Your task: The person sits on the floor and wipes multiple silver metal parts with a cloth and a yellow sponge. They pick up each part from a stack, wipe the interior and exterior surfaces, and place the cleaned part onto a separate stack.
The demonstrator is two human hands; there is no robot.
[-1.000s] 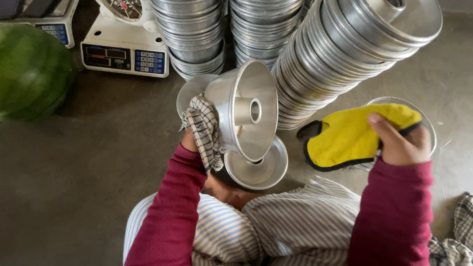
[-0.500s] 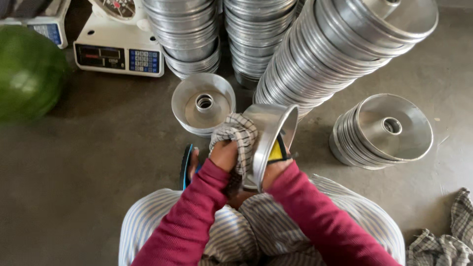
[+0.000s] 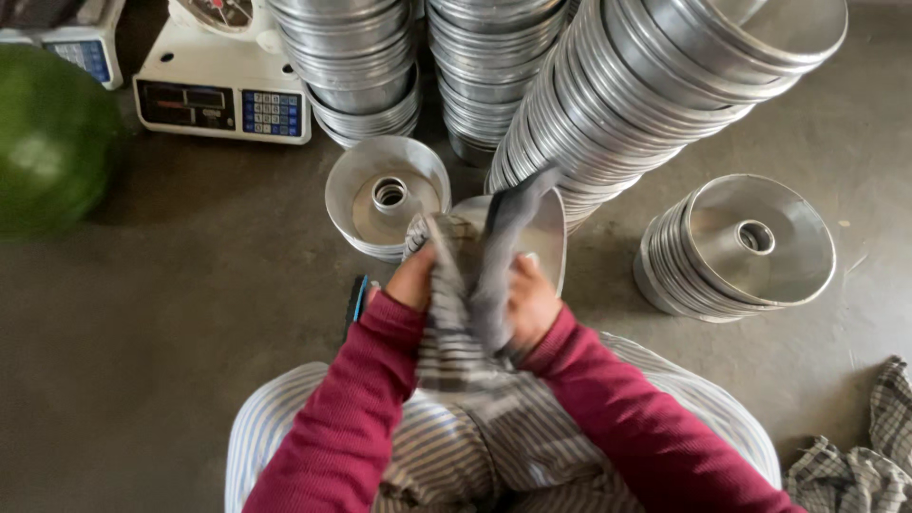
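I am gripping a checked cloth (image 3: 456,304) with my left hand (image 3: 413,277) and right hand (image 3: 532,302), fingers curled tight around it, pressing it against a metal pan (image 3: 532,228) over my lap, beside an open tube pan (image 3: 385,195).

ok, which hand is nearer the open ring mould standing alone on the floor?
Left. The left hand sits just below the ring mould, gripping the checked cloth; the right hand is farther off, on the cloth's other side.

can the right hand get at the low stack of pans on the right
Probably yes: bare floor lies between the right hand and the low stack of pans, but that hand is gripping a cloth.
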